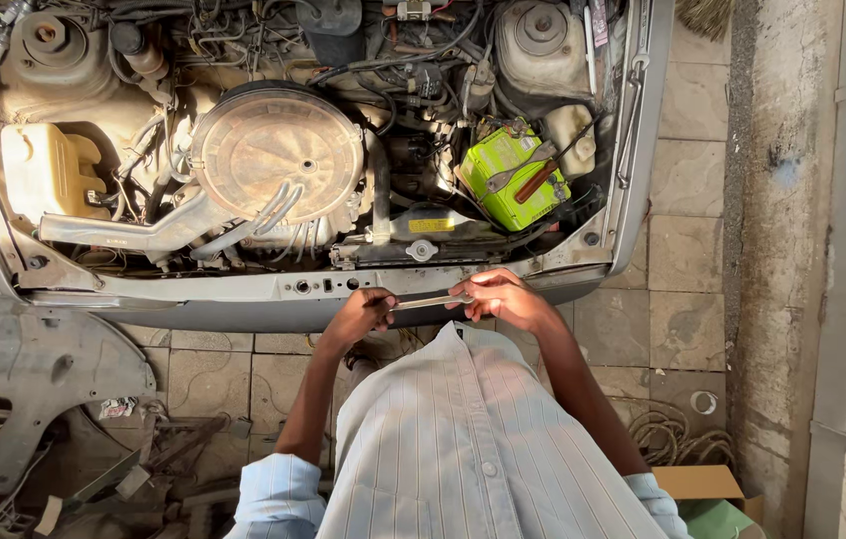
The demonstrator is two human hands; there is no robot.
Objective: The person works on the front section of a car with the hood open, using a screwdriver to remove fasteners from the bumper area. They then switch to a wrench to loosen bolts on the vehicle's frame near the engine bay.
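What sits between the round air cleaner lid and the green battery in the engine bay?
In the head view, dark hoses and engine parts fill the stretch between the air cleaner lid and the green battery; nothing there is bare.

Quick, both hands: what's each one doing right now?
Left hand: closed on one end of the wrench.
Right hand: closed on the wrench's other end.

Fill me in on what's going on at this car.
A person in a pale striped shirt stands at the open engine bay of a silver car. The left hand and the right hand each grip one end of a flat grey metal wrench, held level over the front panel. A bright green battery sits in the bay with a red-handled tool lying on it.
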